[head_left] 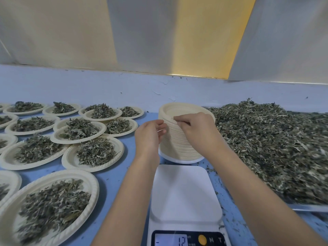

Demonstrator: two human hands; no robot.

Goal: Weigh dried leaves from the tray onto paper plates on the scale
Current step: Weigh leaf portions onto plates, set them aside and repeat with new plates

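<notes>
Head view: stack of paper plates (179, 141) stands on blue table (122, 176), just behind the scale (186, 190). Right hand (197, 127) covers part of the stack's top; its grip pinches the rim there. Left hand (149, 135) sits curled at the stack's left side; grip state cannot be told. Dried leaves (266, 148) heaped in tray (310, 208), right. Filled plates (94, 151) crowd the left. Scale display reads 12.
</notes>
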